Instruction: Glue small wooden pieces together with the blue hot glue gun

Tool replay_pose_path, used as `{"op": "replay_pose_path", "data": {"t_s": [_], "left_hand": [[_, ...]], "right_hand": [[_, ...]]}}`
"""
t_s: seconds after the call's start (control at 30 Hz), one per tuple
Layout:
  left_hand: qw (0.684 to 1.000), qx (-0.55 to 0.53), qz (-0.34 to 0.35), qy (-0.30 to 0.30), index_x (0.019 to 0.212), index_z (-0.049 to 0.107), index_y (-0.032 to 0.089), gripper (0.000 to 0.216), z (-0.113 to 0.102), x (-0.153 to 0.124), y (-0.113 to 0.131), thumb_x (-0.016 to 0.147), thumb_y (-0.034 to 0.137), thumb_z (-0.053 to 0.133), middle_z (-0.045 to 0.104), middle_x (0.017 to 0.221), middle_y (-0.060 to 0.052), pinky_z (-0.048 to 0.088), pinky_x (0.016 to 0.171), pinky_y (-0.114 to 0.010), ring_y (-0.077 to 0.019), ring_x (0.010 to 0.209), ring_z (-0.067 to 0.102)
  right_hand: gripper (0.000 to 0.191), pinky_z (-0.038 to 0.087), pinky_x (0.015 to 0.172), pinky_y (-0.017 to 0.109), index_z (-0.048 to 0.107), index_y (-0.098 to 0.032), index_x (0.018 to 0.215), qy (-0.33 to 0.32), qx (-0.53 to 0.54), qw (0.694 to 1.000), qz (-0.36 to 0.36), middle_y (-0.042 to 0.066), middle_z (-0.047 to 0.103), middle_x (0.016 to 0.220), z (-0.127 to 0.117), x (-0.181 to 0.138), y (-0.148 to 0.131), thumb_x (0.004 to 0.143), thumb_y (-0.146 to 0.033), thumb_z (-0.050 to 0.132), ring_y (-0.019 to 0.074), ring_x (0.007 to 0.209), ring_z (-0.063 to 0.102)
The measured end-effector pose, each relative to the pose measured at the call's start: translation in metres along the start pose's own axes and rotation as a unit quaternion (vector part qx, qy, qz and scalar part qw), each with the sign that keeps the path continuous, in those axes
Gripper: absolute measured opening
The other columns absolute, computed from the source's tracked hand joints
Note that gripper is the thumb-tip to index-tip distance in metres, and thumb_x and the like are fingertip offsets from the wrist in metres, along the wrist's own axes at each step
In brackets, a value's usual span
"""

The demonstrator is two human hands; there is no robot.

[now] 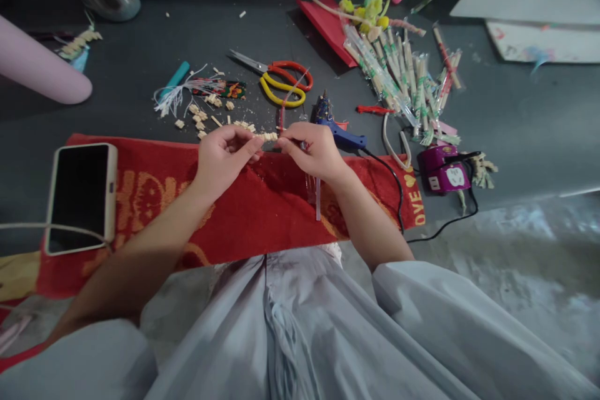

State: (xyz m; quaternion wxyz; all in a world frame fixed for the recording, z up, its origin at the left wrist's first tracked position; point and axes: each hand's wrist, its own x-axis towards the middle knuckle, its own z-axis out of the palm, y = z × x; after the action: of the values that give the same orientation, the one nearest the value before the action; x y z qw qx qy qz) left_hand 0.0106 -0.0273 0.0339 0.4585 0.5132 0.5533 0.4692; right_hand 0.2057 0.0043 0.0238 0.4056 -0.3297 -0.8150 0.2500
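Observation:
Both hands meet over the near edge of the table. My left hand [229, 147] is closed, thumb and forefinger pinching the left end of a short, pale, notched strip [269, 137]. My right hand [312, 147] pinches at the strip's right end, its fingertips almost touching those of the left. A thin reddish strand [282, 114] rises beside the right fingertips. Small beige pieces [199, 115] lie scattered just beyond my left hand. Behind my right hand rests a blue glue gun [344, 134]. Scissors [276, 78] with red and yellow handles lie beyond both hands, blades slightly apart.
A red towel [234, 212] covers the near edge, with a phone [79, 197] on its left. Wrapped sticks [407, 75] pile up at right, near a purple plug block [443, 169] and black cord [398, 194]. White threads [175, 97] lie left of the scissors.

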Motion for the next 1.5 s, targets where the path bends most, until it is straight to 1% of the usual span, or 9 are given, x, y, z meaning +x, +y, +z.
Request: {"op": "replay_pose_path", "data": {"t_s": [0.27,0.43,0.5,0.57,0.67,0.8,1.07,1.33,1.5], "left_hand": [[1.000,0.001,0.012,0.013,0.074,0.060,0.022,0.022,-0.003,0.005,-0.011,0.083,0.037,0.073,0.067,0.065,0.002,0.055,0.053,-0.021,-0.0099,0.053,0.064],[1.000,0.015,0.011,0.013,0.077,0.061,0.023,0.024,-0.002,0.007,-0.015,0.087,0.043,0.070,0.067,0.066,0.001,0.054,0.054,-0.022,-0.0104,0.055,0.064],[1.000,0.009,0.006,0.010,0.076,0.061,0.022,0.024,-0.002,0.007,-0.015,0.087,0.042,0.070,0.067,0.065,0.001,0.054,0.054,-0.022,-0.0104,0.055,0.064],[1.000,0.002,-0.003,0.007,0.074,0.060,0.022,0.025,-0.001,0.006,-0.014,0.086,0.040,0.071,0.067,0.064,0.001,0.053,0.052,-0.022,-0.0104,0.053,0.063],[1.000,-0.008,-0.023,0.005,0.071,0.059,0.021,0.026,0.001,0.004,-0.011,0.085,0.038,0.072,0.067,0.062,0.000,0.051,0.048,-0.021,-0.0103,0.049,0.062],[0.999,-0.010,-0.043,0.002,0.071,0.059,0.019,0.027,0.003,0.001,-0.006,0.083,0.039,0.074,0.067,0.060,0.000,0.049,0.044,-0.018,-0.0096,0.047,0.062],[0.999,-0.005,-0.043,-0.016,0.066,0.059,0.018,0.032,0.005,-0.003,0.001,0.080,0.040,0.077,0.067,0.057,0.000,0.043,0.039,-0.016,-0.0089,0.045,0.061],[0.999,0.012,-0.024,-0.024,0.068,0.059,0.019,0.031,0.004,-0.001,-0.005,0.081,0.041,0.074,0.067,0.058,0.000,0.043,0.041,-0.016,-0.0083,0.046,0.061],[1.000,0.012,0.009,0.006,0.078,0.060,0.021,0.021,0.003,0.002,-0.010,0.081,0.036,0.074,0.067,0.067,0.001,0.053,0.054,-0.020,-0.0097,0.055,0.064]], "right_hand": [[0.047,0.052,0.067,0.033,0.071,-0.020,0.083,0.175,-0.013,0.979,0.104,0.003,0.064,0.070,-0.020,-0.005,0.016,0.099,-0.059,0.048,0.0149,0.066,0.061],[0.045,0.057,0.072,0.037,0.073,-0.024,0.101,0.210,0.019,0.970,0.123,0.005,0.069,0.083,-0.031,-0.007,0.018,0.100,-0.059,0.045,0.0178,0.075,0.066],[0.041,0.057,0.074,0.037,0.074,-0.024,0.095,0.209,-0.005,0.973,0.096,0.004,0.069,0.081,-0.027,-0.005,0.012,0.099,-0.057,0.051,0.0175,0.077,0.067],[0.036,0.057,0.075,0.036,0.074,-0.023,0.090,0.162,-0.032,0.985,0.056,0.004,0.070,0.082,-0.020,-0.002,0.005,0.097,-0.054,0.057,0.0173,0.078,0.066],[0.031,0.054,0.072,0.031,0.074,-0.022,0.095,0.088,-0.043,0.995,-0.008,0.005,0.071,0.083,-0.005,-0.001,-0.001,0.094,-0.051,0.063,0.0158,0.076,0.065],[0.027,0.051,0.069,0.028,0.072,-0.019,0.097,0.061,-0.037,0.996,-0.059,0.005,0.070,0.085,0.008,-0.003,0.000,0.096,-0.044,0.062,0.0141,0.076,0.063],[0.019,0.050,0.068,0.027,0.074,-0.020,0.091,0.092,-0.019,0.994,-0.058,0.005,0.070,0.085,0.013,-0.005,-0.001,0.097,-0.033,0.060,0.0137,0.076,0.063],[0.036,0.049,0.067,0.030,0.068,-0.020,0.081,0.067,-0.014,0.998,0.013,0.004,0.067,0.079,0.004,-0.001,-0.004,0.098,-0.049,0.055,0.0146,0.072,0.059],[0.043,0.050,0.068,0.031,0.063,-0.020,0.079,0.142,-0.014,0.988,0.059,0.003,0.062,0.076,-0.010,0.000,0.002,0.098,-0.058,0.053,0.0145,0.072,0.058]]}}
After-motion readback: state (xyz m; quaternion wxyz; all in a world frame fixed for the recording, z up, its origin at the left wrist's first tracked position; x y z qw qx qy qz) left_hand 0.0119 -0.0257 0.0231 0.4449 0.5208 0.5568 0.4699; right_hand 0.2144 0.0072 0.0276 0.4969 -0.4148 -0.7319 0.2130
